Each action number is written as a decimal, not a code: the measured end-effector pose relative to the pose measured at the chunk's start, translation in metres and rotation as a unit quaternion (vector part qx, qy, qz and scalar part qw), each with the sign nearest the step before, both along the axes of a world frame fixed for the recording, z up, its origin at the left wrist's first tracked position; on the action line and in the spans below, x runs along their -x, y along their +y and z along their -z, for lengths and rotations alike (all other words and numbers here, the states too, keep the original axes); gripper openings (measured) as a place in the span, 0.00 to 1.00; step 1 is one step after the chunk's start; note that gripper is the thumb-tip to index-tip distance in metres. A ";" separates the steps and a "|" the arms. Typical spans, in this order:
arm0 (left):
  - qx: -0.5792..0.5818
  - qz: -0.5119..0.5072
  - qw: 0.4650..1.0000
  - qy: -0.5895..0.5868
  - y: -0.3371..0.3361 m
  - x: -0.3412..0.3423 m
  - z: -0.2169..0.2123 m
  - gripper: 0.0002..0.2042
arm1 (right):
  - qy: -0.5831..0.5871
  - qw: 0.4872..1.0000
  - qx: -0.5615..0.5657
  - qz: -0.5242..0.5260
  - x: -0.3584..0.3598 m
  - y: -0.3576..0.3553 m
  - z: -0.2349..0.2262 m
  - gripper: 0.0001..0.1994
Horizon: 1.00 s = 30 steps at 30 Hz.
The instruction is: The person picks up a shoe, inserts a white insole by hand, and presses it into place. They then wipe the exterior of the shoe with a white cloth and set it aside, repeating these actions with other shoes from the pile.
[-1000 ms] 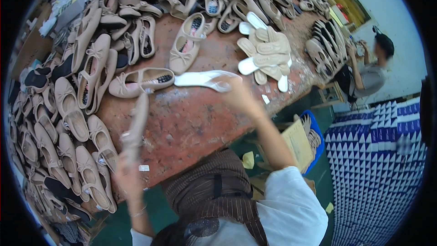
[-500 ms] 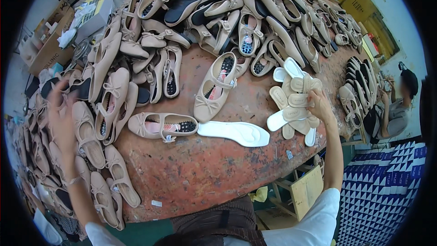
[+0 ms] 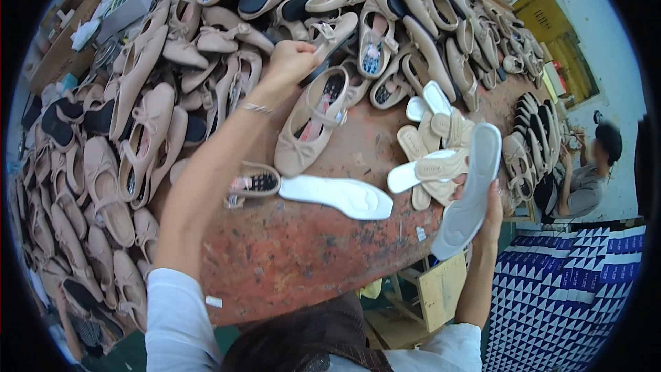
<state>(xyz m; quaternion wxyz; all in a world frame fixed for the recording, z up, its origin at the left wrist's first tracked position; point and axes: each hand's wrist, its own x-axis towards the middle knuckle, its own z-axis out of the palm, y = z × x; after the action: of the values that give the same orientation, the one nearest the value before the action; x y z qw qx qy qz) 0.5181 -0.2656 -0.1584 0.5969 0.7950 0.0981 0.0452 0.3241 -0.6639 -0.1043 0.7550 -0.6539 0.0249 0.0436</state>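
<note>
At the front of the heap, my left hand (image 3: pixel 292 65) is closed on one end of a beige flat shoe (image 3: pixel 339 29) with a dark sole. My right hand (image 3: pixel 490 210) grips a long pale insole (image 3: pixel 474 189), tilted up over the right part of the table. Behind that insole lies a fanned stack of white and beige insoles (image 3: pixel 413 143). Between my arms, a beige strap shoe with a bow (image 3: pixel 303 134) rests on the tabletop. Another beige shoe (image 3: pixel 265 180) is partly hidden by my left forearm, and its heel meets a white insole (image 3: pixel 337 196) lying flat.
A large heap of beige shoes (image 3: pixel 413 21) spans the back, and more shoes (image 3: pixel 110 193) crowd the left. A row of shoes (image 3: pixel 533 145) stands at the right, near a seated person (image 3: pixel 585 179). Blue-and-white patterned boxes (image 3: pixel 551 296) are stacked beside the worn red table (image 3: pixel 296 262).
My left hand has swung from the left shoes to the back heap and taken hold of a shoe. My right hand has lifted an insole off the stack toward me.
</note>
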 end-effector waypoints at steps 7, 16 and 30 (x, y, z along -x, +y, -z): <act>0.142 0.078 0.972 0.169 0.045 0.308 -0.035 0.09 | 0.124 0.977 -0.107 -0.136 0.073 0.080 0.042 0.31; -0.358 -0.013 0.933 -0.035 0.041 0.540 0.031 0.13 | -0.307 0.799 0.359 -0.373 0.166 0.158 0.060 0.18; -0.057 -0.288 0.950 0.109 0.026 0.550 0.071 0.35 | -0.374 0.765 0.299 -0.432 0.199 0.258 0.096 0.11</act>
<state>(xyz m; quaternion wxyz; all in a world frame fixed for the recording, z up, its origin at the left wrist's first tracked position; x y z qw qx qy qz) -0.0319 -0.2399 -0.2291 0.4979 0.7656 0.3848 0.1339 0.1248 -0.4059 -0.2000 0.3723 -0.7525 -0.5326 0.1072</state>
